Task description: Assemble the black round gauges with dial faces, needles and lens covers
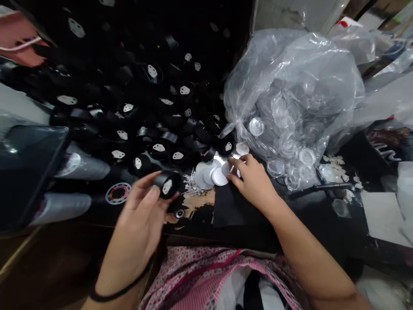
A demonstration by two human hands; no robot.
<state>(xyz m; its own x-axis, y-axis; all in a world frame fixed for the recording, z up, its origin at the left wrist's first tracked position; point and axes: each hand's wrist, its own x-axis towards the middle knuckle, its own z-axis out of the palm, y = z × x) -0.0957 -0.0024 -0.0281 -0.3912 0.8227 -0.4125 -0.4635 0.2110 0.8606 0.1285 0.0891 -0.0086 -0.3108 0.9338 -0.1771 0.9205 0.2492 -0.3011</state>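
Note:
My left hand point(142, 215) grips a round black case point(167, 184), tilted so that a small white plate with holes shows inside it. My right hand point(253, 181) is at the right end of a spread of thin white discs point(206, 173). Its thumb and fingertips close on the edge of one white disc point(226, 168). Just left of the discs lies a heap of tiny white pointed pieces point(192, 183), perhaps clock hands. A small round metal-and-black part point(179, 213) sits below my left fingertips.
Many similar black cases point(158, 147) are piled at the back. A clear plastic bag point(290, 86) of transparent round covers stands at the right. Two wrapped rolls point(66, 207), a dark screen-like panel point(30, 172) and a printed ring point(118, 193) are at the left.

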